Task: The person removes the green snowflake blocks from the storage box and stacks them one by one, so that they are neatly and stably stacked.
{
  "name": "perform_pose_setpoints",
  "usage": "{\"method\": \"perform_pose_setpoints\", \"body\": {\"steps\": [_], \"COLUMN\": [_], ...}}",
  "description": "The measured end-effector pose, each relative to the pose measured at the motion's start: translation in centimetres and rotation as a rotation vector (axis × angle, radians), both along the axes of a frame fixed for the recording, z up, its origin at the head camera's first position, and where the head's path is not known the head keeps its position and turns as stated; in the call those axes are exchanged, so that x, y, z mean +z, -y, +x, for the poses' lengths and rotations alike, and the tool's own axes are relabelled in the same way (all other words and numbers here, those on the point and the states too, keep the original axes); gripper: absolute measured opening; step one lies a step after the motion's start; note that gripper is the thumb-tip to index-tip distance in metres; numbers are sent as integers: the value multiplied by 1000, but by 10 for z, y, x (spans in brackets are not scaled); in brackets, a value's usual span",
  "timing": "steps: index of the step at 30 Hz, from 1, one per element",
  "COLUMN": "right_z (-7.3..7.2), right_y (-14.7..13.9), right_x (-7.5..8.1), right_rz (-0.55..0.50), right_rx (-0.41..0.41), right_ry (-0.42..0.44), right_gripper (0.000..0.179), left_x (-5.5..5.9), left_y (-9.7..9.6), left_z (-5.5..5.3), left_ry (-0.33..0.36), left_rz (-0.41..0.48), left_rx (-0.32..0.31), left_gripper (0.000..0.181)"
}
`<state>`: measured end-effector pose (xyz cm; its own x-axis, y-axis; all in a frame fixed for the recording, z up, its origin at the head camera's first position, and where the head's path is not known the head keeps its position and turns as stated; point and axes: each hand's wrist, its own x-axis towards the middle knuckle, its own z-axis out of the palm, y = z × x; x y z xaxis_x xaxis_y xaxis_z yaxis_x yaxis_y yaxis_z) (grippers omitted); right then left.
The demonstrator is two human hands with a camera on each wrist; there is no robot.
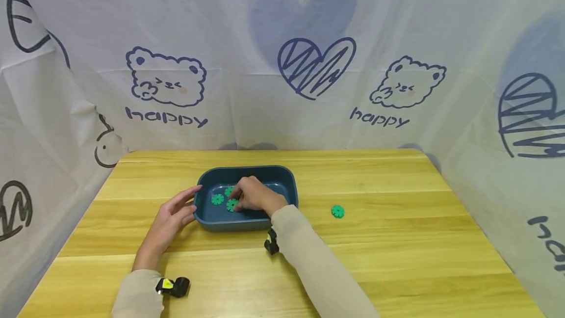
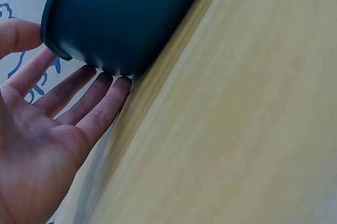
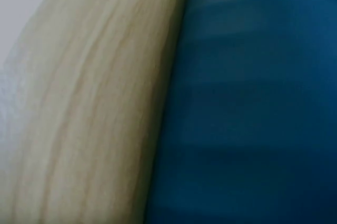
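A dark blue rectangular plastic bin (image 1: 247, 225) sits on the table, with several green notched discs inside. My right hand (image 1: 255, 196) reaches down into it and pinches one green notched disc (image 1: 232, 204) between fingers and thumb, low over the bin floor. Beside that lie another disc (image 1: 217, 199) and a partly covered one (image 1: 228, 191). Against the bin's left end, my left hand (image 2: 55, 121) rests its nearly straight, spread fingertips on the outer wall, thumb at the rim. The right wrist view shows only the bin's outer side (image 3: 237, 113) and wood, no fingers.
One more green notched disc (image 1: 338, 211) lies on the wooden table (image 1: 397, 249), right of the bin. A white curtain (image 1: 238, 23) with blue drawings hangs behind the table and along both sides. Each wrist wears a small black camera.
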<state>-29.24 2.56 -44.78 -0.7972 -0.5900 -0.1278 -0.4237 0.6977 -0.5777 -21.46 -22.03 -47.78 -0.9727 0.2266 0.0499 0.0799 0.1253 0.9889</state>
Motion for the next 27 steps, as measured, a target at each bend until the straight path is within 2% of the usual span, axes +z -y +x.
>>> {"method": "perform_pose_setpoints", "body": {"steps": [5, 9, 15, 17, 21, 27], "right_z": [-1, 0, 3, 4, 5, 5], "right_y": [-2, -4, -7, -9, -12, -17], "right_x": [-2, -2, 1, 2, 4, 3], "right_rz": [-20, -67, -250, -281, -306, -275], "right_rx": [39, 23, -52, -65, -83, -97], "right_ry": [-13, -10, 124, 148, 180, 170], "right_gripper": [26, 26, 26, 25, 26, 34], "left_x": [0, 0, 0, 0, 0, 0], "left_y": [-1, -1, 0, 0, 0, 0], "left_z": [1, 1, 1, 1, 1, 1], "left_ry": [-1, 3, 10, 12, 11, 13], "left_rz": [-3, -4, -7, -7, -6, -8], "left_rx": [-1, -6, -8, -7, -4, 2], "left_gripper": [50, 51, 51, 51, 51, 50]}}
